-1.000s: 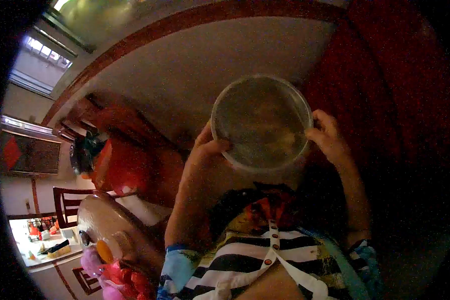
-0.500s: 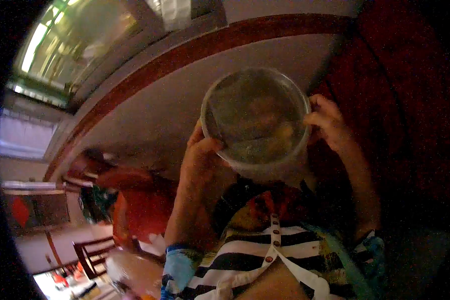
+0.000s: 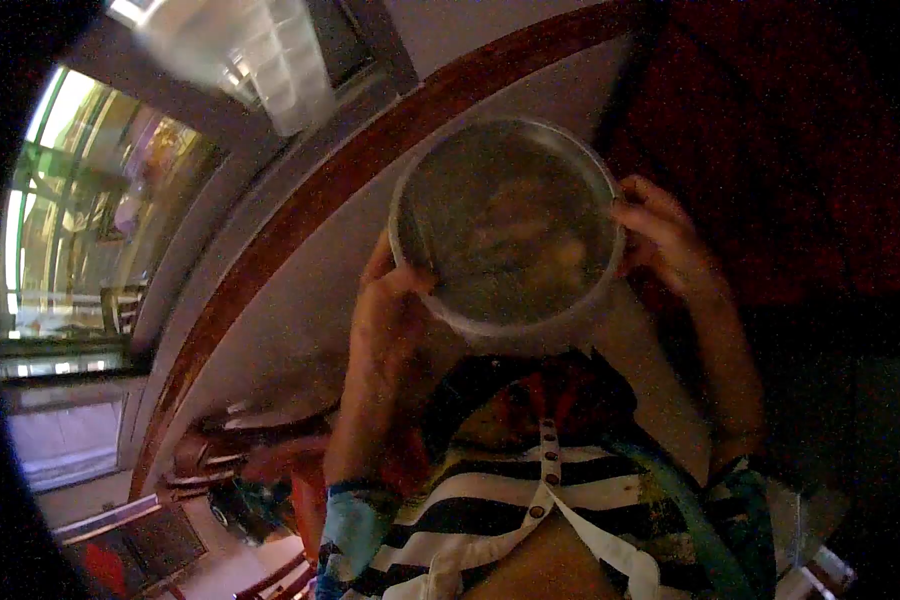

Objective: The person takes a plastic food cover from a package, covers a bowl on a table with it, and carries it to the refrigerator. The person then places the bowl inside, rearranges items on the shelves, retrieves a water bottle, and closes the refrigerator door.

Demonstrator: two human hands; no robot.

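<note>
Compared with the earlier frames, the round see-through container [image 3: 507, 225] sits a little higher and further left in the view, and the room has swung round it, so that the green-framed window [image 3: 90, 210] now fills much of the left side while the table with the pink item has gone from sight. Both hands hold the container up in front of the striped top [image 3: 470, 490], its broad round face turned to the camera. The left hand [image 3: 395, 300] is clamped on the lower left of its pale rim, thumb over the edge; the right hand [image 3: 670, 235] grips the right side of the rim, fingers bent around it. Dull brown and yellowish patches show in the face, too blurred to tell whether inside or reflected. Past the container curve a pale wall [image 3: 300, 270] and a reddish-brown band [image 3: 270, 230], with a dark red surface [image 3: 770, 150] to the right.
</note>
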